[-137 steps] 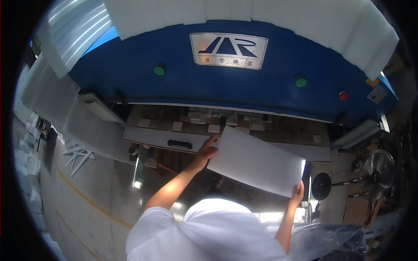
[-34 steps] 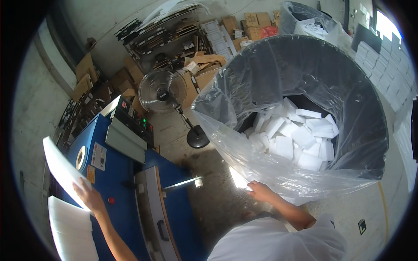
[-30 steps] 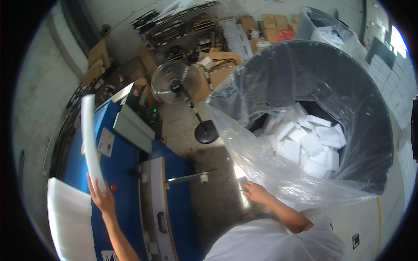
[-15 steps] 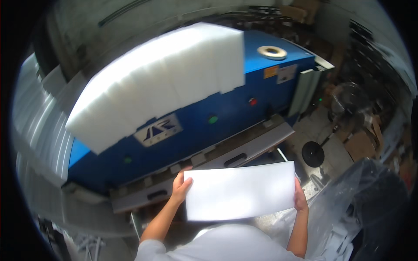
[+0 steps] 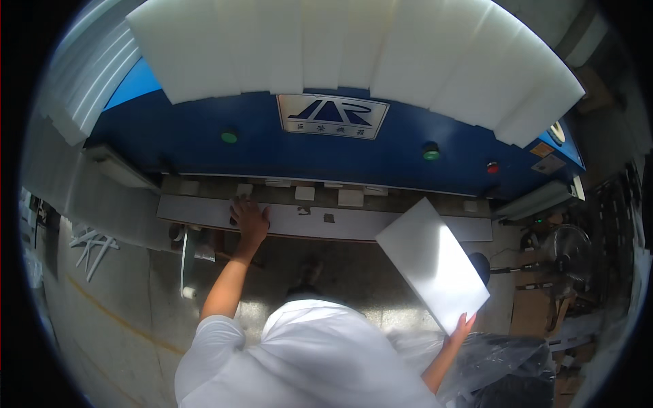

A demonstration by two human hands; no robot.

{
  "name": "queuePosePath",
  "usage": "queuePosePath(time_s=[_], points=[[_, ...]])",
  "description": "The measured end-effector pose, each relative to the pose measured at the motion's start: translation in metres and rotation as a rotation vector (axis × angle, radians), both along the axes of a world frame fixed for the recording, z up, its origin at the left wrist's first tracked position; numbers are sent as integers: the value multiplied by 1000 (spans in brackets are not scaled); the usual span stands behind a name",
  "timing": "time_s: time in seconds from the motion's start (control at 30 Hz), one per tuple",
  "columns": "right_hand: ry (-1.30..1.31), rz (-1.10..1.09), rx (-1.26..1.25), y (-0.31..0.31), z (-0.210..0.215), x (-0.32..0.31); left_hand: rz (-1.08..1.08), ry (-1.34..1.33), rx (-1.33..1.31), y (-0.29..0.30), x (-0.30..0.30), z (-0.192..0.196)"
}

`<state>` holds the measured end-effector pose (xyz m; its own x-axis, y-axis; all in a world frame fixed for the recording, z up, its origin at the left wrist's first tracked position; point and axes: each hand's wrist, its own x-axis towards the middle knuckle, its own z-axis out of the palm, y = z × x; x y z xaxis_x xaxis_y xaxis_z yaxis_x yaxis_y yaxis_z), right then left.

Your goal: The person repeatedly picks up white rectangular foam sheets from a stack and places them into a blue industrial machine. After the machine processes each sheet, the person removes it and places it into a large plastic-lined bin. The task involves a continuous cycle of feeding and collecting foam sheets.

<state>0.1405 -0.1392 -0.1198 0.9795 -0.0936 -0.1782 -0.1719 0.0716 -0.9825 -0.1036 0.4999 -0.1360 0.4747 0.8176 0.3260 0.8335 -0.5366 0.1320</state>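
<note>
My right hand (image 5: 460, 332) grips the lower corner of a rectangular white foam sheet (image 5: 425, 255), which is tilted with its far end over the machine's front ledge. My left hand (image 5: 249, 221) reaches to the pale ledge (image 5: 381, 223) of the blue machine (image 5: 204, 156), fingers spread and nothing seen in them. Just beyond its fingertips lies a small white foam block (image 5: 244, 190). Several similar offcuts, such as one white block (image 5: 350, 198), line the slot under the machine's front. Whether my left fingertips touch a block I cannot tell.
A long row of thick white foam pieces (image 5: 340, 47) rests on top of the machine. Green button (image 5: 431, 151) and red button (image 5: 492, 167) sit on its front. A fan (image 5: 568, 255) stands at the right, clear plastic sheeting (image 5: 490, 357) lower right, foam strips (image 5: 95, 248) on the left floor.
My left hand has let go of the foam sheet and moved left to the machine ledge. The sheet, now in my right hand alone, has tilted. The view has turned toward the machine's front.
</note>
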Motion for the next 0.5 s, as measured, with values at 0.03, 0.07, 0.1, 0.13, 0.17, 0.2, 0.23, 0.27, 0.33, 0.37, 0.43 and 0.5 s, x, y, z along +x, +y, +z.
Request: queuePosePath(time_s=[0.03,0.07,0.1,0.13,0.17,0.2,0.23,0.27,0.33,0.37,0.43,0.5], points=[[16,-65,-22,-6,-1,-1,20,14,17,7,-4,-7],[9,-93,-11,-10,-5,-1,42,26,35,10,-3,-8],[2,-119,0,-12,-10,0,23,18,34,10,-1,-11],[-6,-145,11,-13,-16,1,5,10,33,8,-1,-13],[2,-176,16,-9,-22,0,-10,2,34,7,1,-14],[9,-204,20,-2,-30,-1,-15,2,11,8,4,-18],[21,-218,28,6,-39,3,-5,6,-8,10,1,-20],[31,-196,53,14,-47,7,8,9,-28,11,-1,-23],[76,-232,24,30,-60,13,7,39,-70,13,0,-22],[97,-242,7,40,-65,17,15,51,-93,13,0,-23],[39,-219,81,54,-75,30,0,59,-115,13,0,-26],[26,-217,106,68,-80,43,-10,69,-146,16,3,-27]])
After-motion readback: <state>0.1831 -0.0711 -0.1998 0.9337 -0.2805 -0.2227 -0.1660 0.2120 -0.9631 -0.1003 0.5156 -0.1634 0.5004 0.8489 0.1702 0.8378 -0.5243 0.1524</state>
